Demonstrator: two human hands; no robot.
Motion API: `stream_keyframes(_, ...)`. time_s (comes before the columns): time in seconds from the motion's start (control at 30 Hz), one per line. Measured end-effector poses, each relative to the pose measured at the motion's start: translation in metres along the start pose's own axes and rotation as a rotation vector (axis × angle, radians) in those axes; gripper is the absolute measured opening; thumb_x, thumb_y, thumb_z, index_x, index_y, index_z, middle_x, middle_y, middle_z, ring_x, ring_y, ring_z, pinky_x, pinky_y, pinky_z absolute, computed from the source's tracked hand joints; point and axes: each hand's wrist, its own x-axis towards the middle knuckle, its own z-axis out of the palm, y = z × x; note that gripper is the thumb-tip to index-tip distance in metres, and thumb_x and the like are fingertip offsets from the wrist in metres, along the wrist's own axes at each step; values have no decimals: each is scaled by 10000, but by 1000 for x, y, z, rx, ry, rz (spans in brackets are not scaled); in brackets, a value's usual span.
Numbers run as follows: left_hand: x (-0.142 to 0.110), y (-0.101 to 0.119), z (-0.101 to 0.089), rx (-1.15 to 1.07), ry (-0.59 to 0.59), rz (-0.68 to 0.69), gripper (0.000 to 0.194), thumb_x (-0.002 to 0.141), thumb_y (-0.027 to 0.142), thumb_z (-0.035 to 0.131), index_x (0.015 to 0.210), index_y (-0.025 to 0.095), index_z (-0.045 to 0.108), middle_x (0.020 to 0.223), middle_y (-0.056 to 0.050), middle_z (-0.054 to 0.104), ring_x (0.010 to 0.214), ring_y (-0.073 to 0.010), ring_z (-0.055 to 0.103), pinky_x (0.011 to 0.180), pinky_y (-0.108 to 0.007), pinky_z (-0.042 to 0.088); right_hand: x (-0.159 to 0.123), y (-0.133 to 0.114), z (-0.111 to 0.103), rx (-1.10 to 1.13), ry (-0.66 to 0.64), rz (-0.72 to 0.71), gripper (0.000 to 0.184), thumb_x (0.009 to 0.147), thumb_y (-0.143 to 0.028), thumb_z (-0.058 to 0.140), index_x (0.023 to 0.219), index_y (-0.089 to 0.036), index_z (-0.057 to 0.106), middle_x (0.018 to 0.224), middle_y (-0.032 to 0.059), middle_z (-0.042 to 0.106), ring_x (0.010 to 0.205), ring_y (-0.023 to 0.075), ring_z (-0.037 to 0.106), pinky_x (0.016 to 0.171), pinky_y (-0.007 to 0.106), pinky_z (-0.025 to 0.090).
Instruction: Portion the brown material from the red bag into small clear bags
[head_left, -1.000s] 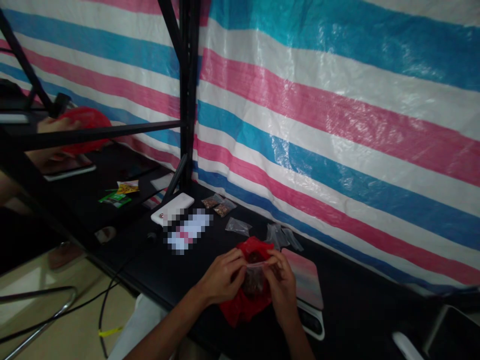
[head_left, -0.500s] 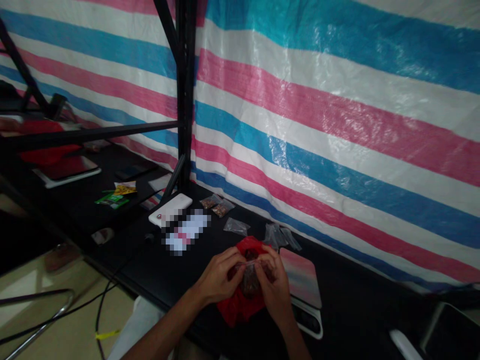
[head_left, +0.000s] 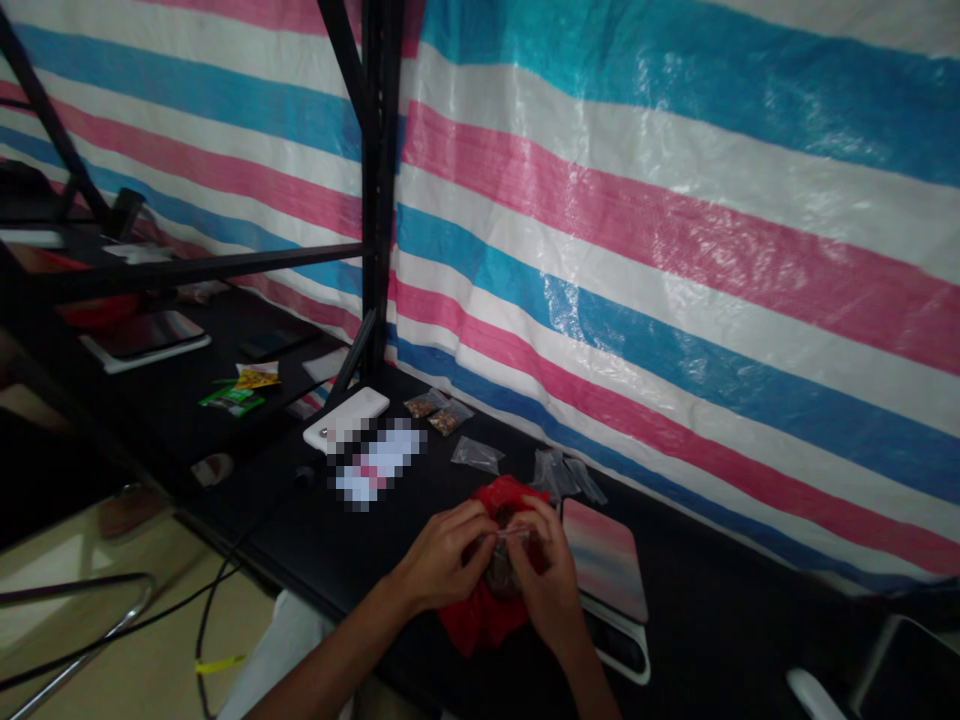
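Observation:
Between my two hands is a small clear plastic bag [head_left: 501, 574] with brownish contents. My left hand [head_left: 448, 552] pinches the left side of its top edge. The right side of that edge is pinched by my right hand [head_left: 541, 560], its thumb and fingertips close to the left ones. Below and behind the small bag lies a red plastic bag [head_left: 484, 625], opened out, with dark brown pieces inside, partly hidden by my hands. A digital scale [head_left: 607, 570] with a shiny plate stands just right of my right hand.
Two filled small bags [head_left: 450, 417], a flat clear bag [head_left: 477, 455] and several more clear bags [head_left: 559, 472] lie along the striped sheet. A white device [head_left: 349, 415] and a blurred-out phone [head_left: 381, 462] lie left. A black frame post [head_left: 379, 200] rises behind.
My fingertips have drawn nearer each other along the small bag's top edge. The whole view has shifted slightly. At the far left, another person's hand has left the red bag.

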Motion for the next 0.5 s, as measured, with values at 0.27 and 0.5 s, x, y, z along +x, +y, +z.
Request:
stream_keyframes(0.27, 0, -1, 2, -16, 28, 22, 99, 959, 196, 500, 961, 204, 598, 936, -57, 650, 868, -178, 618, 757, -287, 485, -1, 5, 0, -50, -10, 26, 321, 937, -407, 614, 1202, -228, 583, 1038, 40, 667, 969, 199, 647, 923, 330, 514)
stream_keyframes(0.5, -1, -2, 2, -42, 38, 17, 99, 948, 165, 497, 955, 209, 586, 915, -49, 639, 843, -170, 611, 744, -282, 471, -3, 1, 2, -76, -55, 30, 399, 946, -375, 599, 1316, -244, 529, 994, 23, 667, 972, 199, 650, 934, 333, 514)
